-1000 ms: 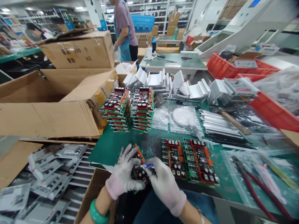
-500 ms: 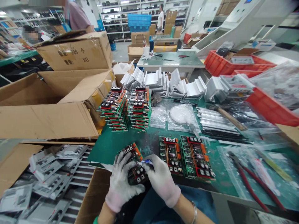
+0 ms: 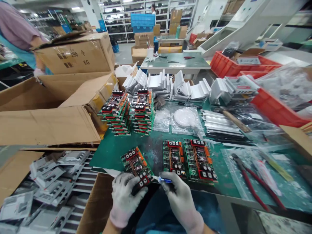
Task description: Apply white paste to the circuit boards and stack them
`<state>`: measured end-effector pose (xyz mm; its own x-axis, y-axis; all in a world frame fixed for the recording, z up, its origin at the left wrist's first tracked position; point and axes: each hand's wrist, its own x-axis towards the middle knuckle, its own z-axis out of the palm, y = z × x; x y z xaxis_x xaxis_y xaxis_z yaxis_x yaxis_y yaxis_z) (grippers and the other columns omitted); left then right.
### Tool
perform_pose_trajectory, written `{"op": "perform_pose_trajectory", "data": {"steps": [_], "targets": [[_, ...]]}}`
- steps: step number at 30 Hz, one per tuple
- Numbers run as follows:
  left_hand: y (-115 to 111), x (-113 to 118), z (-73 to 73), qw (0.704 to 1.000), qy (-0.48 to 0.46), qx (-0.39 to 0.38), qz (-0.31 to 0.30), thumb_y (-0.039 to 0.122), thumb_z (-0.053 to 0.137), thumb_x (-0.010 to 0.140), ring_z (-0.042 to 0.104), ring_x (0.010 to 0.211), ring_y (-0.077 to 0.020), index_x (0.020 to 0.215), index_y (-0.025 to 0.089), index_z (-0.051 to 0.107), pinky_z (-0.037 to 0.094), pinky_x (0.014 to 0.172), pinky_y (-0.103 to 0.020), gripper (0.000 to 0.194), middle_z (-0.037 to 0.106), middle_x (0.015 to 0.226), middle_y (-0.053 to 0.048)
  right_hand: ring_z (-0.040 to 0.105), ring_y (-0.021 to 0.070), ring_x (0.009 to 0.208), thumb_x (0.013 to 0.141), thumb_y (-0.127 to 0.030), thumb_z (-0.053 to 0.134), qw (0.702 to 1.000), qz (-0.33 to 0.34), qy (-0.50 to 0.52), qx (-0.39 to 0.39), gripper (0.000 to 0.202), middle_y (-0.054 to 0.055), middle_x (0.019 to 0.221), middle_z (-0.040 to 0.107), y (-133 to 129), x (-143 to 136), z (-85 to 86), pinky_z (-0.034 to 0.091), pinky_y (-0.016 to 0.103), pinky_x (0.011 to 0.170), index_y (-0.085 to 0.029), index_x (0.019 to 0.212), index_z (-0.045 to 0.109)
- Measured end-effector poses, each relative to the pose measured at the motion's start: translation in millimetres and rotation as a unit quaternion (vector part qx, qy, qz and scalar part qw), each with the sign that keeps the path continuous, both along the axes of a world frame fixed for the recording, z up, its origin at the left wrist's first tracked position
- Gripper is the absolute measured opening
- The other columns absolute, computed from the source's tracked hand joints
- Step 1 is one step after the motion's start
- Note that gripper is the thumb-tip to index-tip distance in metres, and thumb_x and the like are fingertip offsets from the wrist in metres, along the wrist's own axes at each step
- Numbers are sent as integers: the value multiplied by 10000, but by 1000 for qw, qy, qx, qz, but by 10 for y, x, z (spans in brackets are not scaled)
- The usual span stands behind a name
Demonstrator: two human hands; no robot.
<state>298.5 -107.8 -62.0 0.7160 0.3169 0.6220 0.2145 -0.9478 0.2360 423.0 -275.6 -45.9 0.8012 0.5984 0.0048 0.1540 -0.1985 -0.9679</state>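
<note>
A green circuit board (image 3: pixel 136 165) with black, red and orange parts lies at an angle near the table's front edge. My gloved left hand (image 3: pixel 126 196) grips its lower left corner, fingers on top and thumb at the near edge. In my gloved right hand (image 3: pixel 179 196) is a slim blue-and-white pen-like tool (image 3: pixel 164 180). Its pale tip points left, close to the board's lower right corner; whether they touch I cannot tell. Just right of it lie two similar boards, a left one (image 3: pixel 174 158) and a right one (image 3: pixel 200 161).
Behind stand two stacks of boards (image 3: pixel 142 112), plastic bags (image 3: pixel 162 118) and metal heat sinks (image 3: pixel 156 81). To the right lie a hammer (image 3: pixel 236 119), red-handled pliers (image 3: pixel 251 182) and a red crate (image 3: pixel 275 104). Cardboard boxes (image 3: pixel 44 125) and grey housings (image 3: pixel 48 175) fill the left. A person (image 3: pixel 21 26) stands beyond.
My right hand has drawn back to the right and down with the pen-like tool, off the board's middle. My left hand has slid down towards the near corner, uncovering more of the board.
</note>
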Motion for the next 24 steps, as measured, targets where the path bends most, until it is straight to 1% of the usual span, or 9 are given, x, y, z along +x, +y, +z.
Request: {"op": "perform_pose_trajectory", "data": {"steps": [2, 7, 11, 13, 15, 17, 19, 22, 24], "targets": [[-23, -26, -19, 1000, -3, -30, -7, 445, 534, 941, 614, 869, -231, 901, 242, 615, 516, 751, -387, 222, 630, 882, -43, 683, 180, 770, 867, -246, 562, 1000, 2, -11, 12, 174, 33, 886, 721, 6, -14, -14, 568, 260, 720, -217, 978, 693], [23, -108, -50, 993, -29, -98, -59, 445, 530, 950, 649, 923, -206, 980, 239, 611, 593, 759, -340, 224, 627, 993, -55, 679, 169, 797, 860, -190, 558, 999, 31, -21, 24, 156, 23, 875, 715, 0, -42, 1, 556, 250, 734, -221, 945, 684], [16, -133, -31, 990, -46, -114, -71, 427, 540, 944, 662, 927, -213, 1006, 251, 631, 612, 760, -349, 208, 629, 980, -56, 671, 157, 807, 846, -121, 509, 993, 73, -72, 60, 204, 25, 882, 702, -36, -39, 1, 539, 245, 725, -224, 935, 661], [-1, -121, 12, 989, -49, -113, -79, 430, 535, 947, 663, 930, -214, 1008, 256, 634, 615, 771, -355, 209, 625, 973, -54, 662, 148, 788, 853, -117, 496, 989, 85, -93, 77, 210, 21, 868, 691, -50, -25, 19, 528, 238, 712, -229, 933, 655], [-14, -103, 65, 989, -47, -106, -93, 430, 528, 952, 662, 934, -209, 1013, 257, 630, 610, 809, -365, 210, 621, 964, -49, 655, 147, 778, 847, -131, 504, 990, 84, -88, 77, 194, 18, 853, 687, -62, -3, 63, 520, 237, 711, -230, 912, 658], [-13, -89, 114, 988, -43, -103, -104, 435, 508, 961, 661, 947, -207, 1027, 255, 624, 601, 846, -374, 223, 619, 966, -48, 646, 154, 745, 833, -171, 527, 995, 76, -39, 41, 166, 11, 816, 684, -77, 33, 134, 512, 242, 692, -230, 893, 671], [26, -91, 147, 990, -42, -93, -99, 432, 509, 961, 661, 956, -212, 1018, 256, 626, 596, 851, -376, 219, 622, 955, -47, 624, 158, 674, 814, -226, 552, 994, 92, 49, -14, 150, -3, 739, 672, -105, 81, 218, 492, 239, 625, -229, 878, 687], [214, -136, 167, 997, -33, -64, -34, 416, 546, 938, 656, 932, -224, 975, 268, 654, 593, 809, -371, 188, 639, 929, -44, 587, 157, 608, 784, -309, 579, 980, 111, 154, -54, 162, -18, 661, 645, -182, 159, 326, 449, 232, 554, -228, 851, 701], [439, -197, 169, 997, -8, -69, 15, 432, 544, 927, 659, 902, -220, 968, 261, 673, 595, 785, -354, 218, 645, 949, -55, 590, 169, 626, 762, -368, 605, 981, 80, 170, -47, 184, -8, 673, 652, -255, 202, 362, 453, 242, 571, -228, 823, 708]]}}
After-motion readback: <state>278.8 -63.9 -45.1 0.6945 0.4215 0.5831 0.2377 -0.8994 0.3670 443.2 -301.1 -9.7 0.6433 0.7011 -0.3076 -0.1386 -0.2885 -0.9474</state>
